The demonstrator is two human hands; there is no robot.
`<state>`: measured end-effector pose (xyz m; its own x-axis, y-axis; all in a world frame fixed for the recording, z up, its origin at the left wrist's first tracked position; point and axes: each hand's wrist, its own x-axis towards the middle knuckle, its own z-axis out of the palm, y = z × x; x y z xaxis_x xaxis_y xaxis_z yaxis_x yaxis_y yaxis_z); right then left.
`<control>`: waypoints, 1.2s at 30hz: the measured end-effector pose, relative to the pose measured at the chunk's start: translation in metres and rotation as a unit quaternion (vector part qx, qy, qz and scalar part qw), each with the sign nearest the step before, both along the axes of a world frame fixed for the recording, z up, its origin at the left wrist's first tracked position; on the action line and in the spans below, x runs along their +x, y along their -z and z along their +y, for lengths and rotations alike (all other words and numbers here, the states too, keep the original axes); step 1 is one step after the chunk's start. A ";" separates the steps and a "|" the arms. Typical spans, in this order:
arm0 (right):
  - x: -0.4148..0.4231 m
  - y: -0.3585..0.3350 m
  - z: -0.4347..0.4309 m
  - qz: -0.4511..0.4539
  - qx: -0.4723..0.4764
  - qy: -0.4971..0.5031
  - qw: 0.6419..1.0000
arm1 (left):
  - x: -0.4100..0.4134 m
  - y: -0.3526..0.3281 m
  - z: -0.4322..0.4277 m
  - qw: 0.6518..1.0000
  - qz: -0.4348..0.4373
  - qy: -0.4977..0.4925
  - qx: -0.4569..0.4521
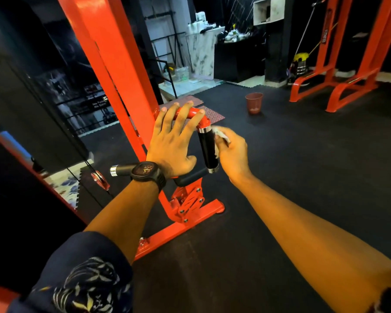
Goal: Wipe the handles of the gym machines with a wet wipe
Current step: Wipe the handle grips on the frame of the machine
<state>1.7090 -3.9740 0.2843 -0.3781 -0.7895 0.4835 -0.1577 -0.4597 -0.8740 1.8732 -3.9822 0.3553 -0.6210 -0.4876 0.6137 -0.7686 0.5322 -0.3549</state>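
The left hand (172,145), fingers spread and straight, rests on the orange bar (191,113) at the top of the black handle (207,150). The right hand (231,150) pinches a white wipe (219,134) and presses it against the handle's right side. A red bin (254,103) stands well apart on the floor (303,177).

The black handle (207,150) — chrome-collared at both ends — is standing nearly upright, the crumpled white wet wipe (221,135) pressing against its upper right side.
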 end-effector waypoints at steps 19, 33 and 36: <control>-0.019 0.007 -0.003 -0.096 0.127 -0.236 0.959 | -0.004 0.001 0.006 1.000 0.007 -0.014 0.007; 0.002 0.029 0.011 0.014 -0.090 0.021 0.996 | -0.006 0.001 0.003 1.000 0.010 -0.015 0.003; 0.012 0.012 0.006 0.131 -0.158 0.088 0.975 | -0.006 0.001 0.000 1.000 0.013 -0.007 0.011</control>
<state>1.7211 -3.9677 0.2723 -0.3252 -0.5199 0.7899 -0.4561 -0.6454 -0.6127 1.8667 -3.9819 0.3547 -0.5985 -0.5097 0.6180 -0.7845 0.5293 -0.3231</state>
